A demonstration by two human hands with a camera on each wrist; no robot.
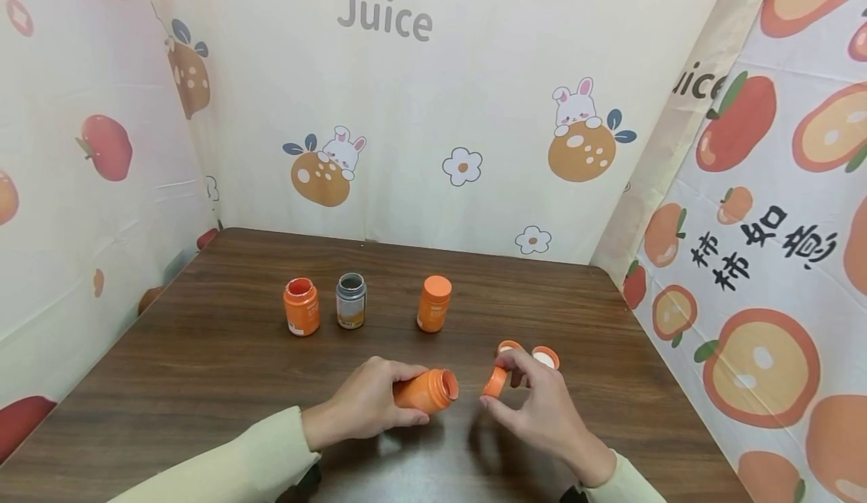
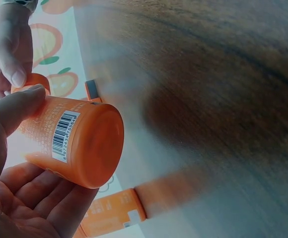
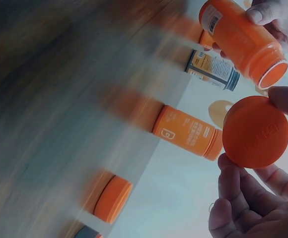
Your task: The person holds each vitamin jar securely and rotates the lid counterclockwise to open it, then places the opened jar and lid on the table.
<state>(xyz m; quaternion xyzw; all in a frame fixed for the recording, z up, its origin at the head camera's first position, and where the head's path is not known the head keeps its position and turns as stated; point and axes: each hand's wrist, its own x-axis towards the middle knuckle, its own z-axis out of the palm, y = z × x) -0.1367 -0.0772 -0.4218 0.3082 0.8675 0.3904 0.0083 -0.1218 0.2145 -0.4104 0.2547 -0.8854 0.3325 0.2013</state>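
Note:
My left hand (image 1: 369,401) grips an orange plastic bottle (image 1: 418,393) round its body, tilted so that its uncapped mouth faces right. Its barcode label and round base (image 2: 104,146) show in the left wrist view. To the right, my right hand (image 1: 542,409) pinches an orange screw cap (image 1: 495,382) between thumb and fingers, on edge and a short gap from the bottle's mouth. In the right wrist view, the cap's flat top (image 3: 256,132) is turned to the camera. Both hands are above the table, with their shadows beneath.
At the back of the brown table (image 1: 203,382) stand an open orange bottle (image 1: 302,309), an open grey bottle (image 1: 351,303) and a capped orange bottle (image 1: 433,306). Two loose caps lie beyond my right hand, one (image 1: 545,358) showing its white inside. Printed curtains (image 1: 420,111) hang around the table.

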